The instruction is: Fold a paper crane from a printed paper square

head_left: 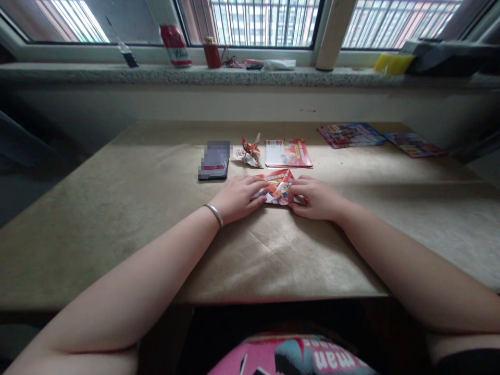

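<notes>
A small folded piece of red printed paper [278, 186] lies on the brown-paper-covered table [156, 198]. My left hand [237, 198], with a silver bracelet on the wrist, presses on its left part with fingers pinched against it. My right hand [314, 198] grips its right edge with curled fingers. Both hands hold the paper flat on the table.
Behind the hands lie a dark phone [213, 160], a finished folded paper figure [250, 151] and a stack of red leaflets [288, 153]. More printed sheets [350, 134] lie at the far right. The windowsill holds a red can [175, 46], a red cup [212, 53] and a yellow sponge [393, 63].
</notes>
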`<state>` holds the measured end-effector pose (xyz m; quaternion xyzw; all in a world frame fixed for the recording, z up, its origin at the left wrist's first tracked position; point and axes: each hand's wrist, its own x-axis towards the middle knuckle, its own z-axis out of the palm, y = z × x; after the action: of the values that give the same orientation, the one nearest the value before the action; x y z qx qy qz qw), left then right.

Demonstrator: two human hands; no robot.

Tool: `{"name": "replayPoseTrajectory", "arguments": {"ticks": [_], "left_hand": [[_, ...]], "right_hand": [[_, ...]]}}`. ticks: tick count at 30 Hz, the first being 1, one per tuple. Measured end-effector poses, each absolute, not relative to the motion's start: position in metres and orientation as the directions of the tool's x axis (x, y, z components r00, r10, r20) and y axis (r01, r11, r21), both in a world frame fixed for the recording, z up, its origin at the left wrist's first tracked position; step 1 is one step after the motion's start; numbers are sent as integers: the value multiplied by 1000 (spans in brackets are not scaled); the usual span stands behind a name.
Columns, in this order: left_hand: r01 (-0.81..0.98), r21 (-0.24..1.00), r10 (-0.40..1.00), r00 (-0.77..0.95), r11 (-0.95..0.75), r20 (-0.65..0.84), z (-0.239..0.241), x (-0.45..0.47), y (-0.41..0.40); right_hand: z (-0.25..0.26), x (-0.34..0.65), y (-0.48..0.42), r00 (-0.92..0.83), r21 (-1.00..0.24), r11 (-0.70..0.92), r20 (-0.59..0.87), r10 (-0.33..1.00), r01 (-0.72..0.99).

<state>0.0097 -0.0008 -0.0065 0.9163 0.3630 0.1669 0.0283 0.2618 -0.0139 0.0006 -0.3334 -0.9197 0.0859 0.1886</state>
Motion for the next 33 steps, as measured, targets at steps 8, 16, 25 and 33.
{"name": "replayPoseTrajectory", "arguments": {"ticks": [8, 16, 25, 33], "left_hand": [[681, 111, 688, 699, -724, 195, -6, 13, -6], [618, 145, 631, 725, -773, 276, -8, 15, -6], [375, -30, 333, 854, -926, 399, 5, 16, -5], [586, -173, 421, 728, -791, 541, 4, 8, -4]], "right_hand": [[-5, 266, -9, -588, -256, 686, 368, 721, 681], [-18, 269, -3, -461, -281, 565, 358, 812, 776], [-17, 269, 0, -232, -613, 425, 371, 899, 666], [-7, 270, -4, -76, -635, 285, 336, 939, 718]]}}
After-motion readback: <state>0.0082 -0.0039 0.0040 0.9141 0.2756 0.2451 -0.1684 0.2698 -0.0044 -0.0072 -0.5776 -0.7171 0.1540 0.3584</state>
